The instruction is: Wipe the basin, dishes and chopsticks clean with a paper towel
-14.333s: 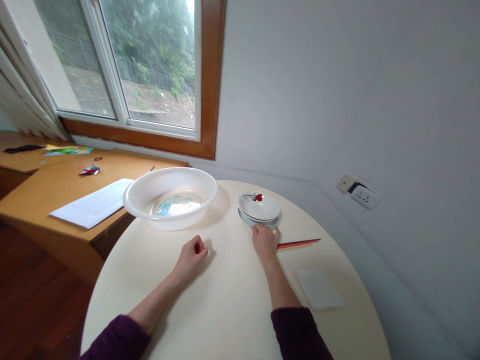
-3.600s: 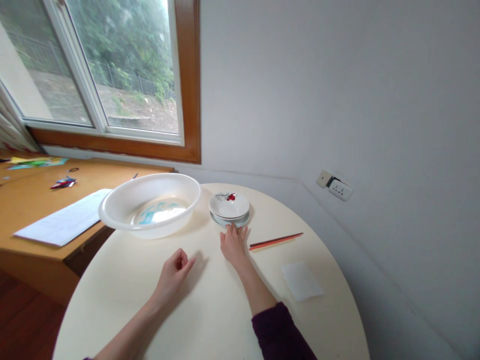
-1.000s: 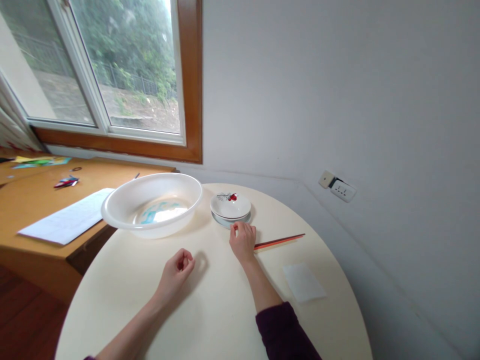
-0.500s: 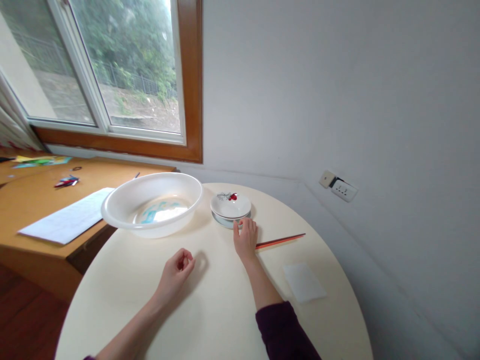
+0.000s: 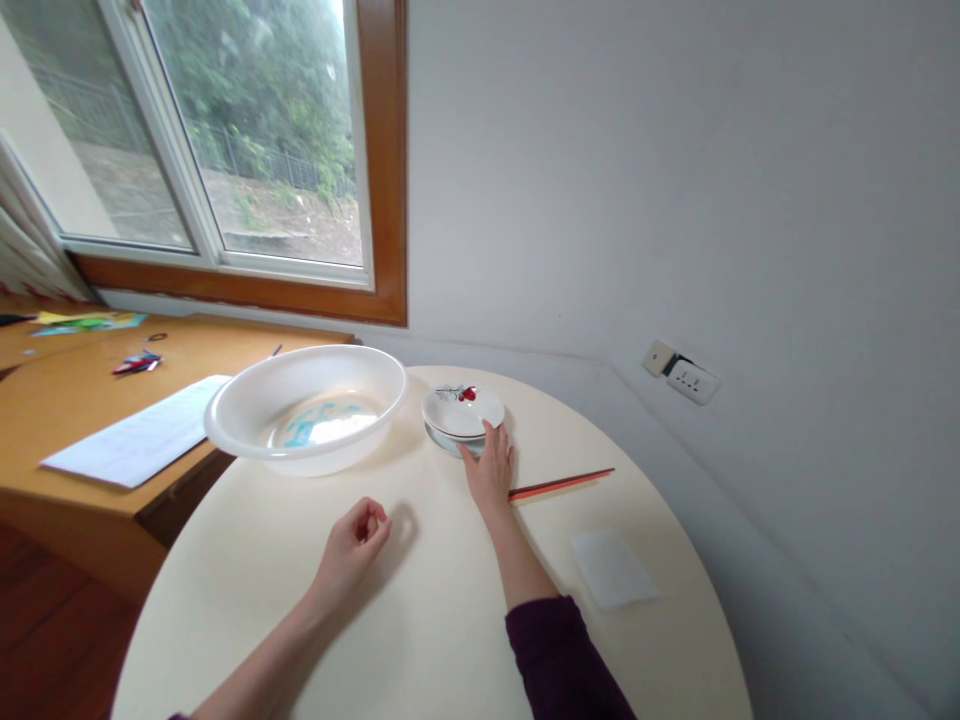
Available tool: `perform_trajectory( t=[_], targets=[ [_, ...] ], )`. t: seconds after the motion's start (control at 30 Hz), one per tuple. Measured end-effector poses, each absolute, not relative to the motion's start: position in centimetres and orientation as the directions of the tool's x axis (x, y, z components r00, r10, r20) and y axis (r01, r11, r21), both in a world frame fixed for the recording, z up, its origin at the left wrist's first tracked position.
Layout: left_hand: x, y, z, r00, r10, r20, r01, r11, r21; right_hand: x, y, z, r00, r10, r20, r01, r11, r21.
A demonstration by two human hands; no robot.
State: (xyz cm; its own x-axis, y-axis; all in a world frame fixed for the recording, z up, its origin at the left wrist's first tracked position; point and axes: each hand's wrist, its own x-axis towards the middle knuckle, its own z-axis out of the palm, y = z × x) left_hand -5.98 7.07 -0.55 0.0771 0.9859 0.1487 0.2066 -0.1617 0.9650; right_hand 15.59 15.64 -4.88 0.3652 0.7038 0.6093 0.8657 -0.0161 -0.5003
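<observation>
White dishes (image 5: 461, 408) with a red flower print are stacked near the far edge of the round table, over a pale glassy dish or base (image 5: 444, 440). My right hand (image 5: 491, 470) is at the stack's near right rim, thumb apart from the outstretched fingers; a fingertip overlaps the rim, and whether it presses on it I cannot tell. Just right of that wrist lie reddish-brown chopsticks (image 5: 562, 486). My left hand (image 5: 358, 532) rests curled above the tabletop, fingers closed in a loose fist with nothing visible in them.
A large translucent plastic basin (image 5: 307, 455) stands at the table's far left. On the right lies a white tissue or napkin (image 5: 613, 570). An adjoining wooden desk (image 5: 210, 335) holds a white sheet (image 5: 139, 432) and small colourful items. The wall with sockets (image 5: 691, 381) borders the table.
My right hand's fingers have stretched out and spread, reaching slightly farther up onto the dishes' rim. The left hand stays where it was. The camera view has shifted slightly.
</observation>
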Motion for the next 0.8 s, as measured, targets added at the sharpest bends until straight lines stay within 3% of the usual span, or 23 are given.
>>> perform_trajectory(
  t=[0.57,0.8],
  targets=[
    [-5.9,7.0,-0.4,0.090,0.987,0.130,0.214,-0.146,0.966,15.7,16.5,-4.3,0.429,0.723,0.541,0.833,-0.085,-0.547],
    [-6.0,7.1,-0.2,0.087,0.989,0.123,0.210,-0.139,0.968,15.4,17.1,-4.2,0.439,0.716,0.542,0.804,-0.044,-0.593]
  ],
)
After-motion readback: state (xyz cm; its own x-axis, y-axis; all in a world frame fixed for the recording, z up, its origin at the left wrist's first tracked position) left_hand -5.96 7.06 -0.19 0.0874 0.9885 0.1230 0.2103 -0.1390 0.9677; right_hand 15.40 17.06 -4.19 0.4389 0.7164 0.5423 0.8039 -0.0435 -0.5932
